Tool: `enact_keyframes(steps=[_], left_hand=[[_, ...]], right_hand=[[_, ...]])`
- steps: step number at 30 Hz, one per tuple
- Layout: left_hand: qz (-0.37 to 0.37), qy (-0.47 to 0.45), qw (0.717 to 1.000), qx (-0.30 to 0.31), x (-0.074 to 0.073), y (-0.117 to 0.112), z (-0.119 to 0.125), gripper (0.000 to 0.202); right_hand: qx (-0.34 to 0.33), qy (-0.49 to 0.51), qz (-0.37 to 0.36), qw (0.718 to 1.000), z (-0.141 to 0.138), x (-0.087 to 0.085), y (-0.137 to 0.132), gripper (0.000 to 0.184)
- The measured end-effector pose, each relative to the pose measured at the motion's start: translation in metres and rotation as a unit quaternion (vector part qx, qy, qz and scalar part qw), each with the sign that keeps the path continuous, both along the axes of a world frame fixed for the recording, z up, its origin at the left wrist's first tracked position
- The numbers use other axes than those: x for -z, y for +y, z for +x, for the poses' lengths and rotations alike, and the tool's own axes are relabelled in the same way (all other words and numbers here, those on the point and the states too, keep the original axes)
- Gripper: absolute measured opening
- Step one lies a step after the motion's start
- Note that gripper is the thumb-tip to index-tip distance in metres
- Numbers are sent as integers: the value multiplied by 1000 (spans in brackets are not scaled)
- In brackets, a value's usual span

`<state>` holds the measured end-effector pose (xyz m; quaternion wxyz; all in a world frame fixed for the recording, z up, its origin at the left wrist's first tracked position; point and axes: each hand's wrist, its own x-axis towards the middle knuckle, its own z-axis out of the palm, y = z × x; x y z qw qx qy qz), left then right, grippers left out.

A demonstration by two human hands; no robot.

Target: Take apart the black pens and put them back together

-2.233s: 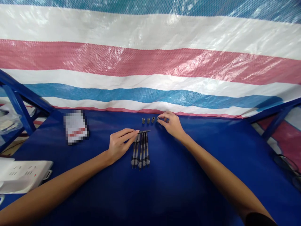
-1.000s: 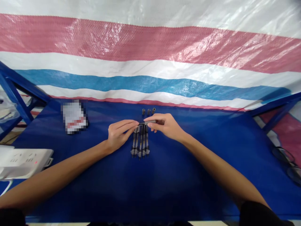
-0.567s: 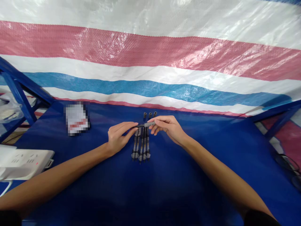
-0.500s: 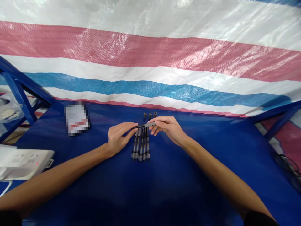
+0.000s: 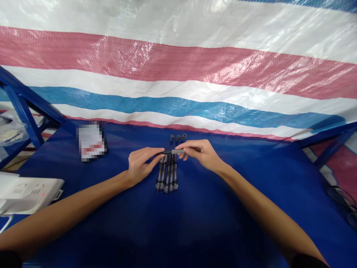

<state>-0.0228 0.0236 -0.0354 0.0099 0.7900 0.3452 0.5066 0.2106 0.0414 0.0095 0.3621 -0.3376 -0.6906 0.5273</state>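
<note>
From the head camera, the left hand (image 5: 139, 165) and right hand (image 5: 202, 154) meet over a blue-covered worktop (image 5: 237, 223), holding a slim dark rod (image 5: 173, 152) level between them. The fingers of each hand pinch narrowly on one end of it, which seems to keep it steady and clear of the row of dart-like shafts (image 5: 167, 178) just below. Those shafts lie side by side, probably to keep them separate, and three short dark sleeves (image 5: 177, 137) stand in a line just beyond. The fingers hide the rod's ends. A pixelated packet (image 5: 91, 142) is unreadable, and a power strip (image 5: 28, 195) is cut off at the left edge.
</note>
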Motion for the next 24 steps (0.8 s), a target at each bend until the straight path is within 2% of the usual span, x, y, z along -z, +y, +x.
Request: enact_keyframes(steps=[10, 24], left_hand=[[12, 0, 1000, 10, -3, -1, 1, 12], [57, -5, 997, 44, 2, 0, -1, 20]], right_hand=[[2, -2, 57, 998, -5, 6, -3, 23], [-56, 50, -48, 996, -10, 12, -4, 25]])
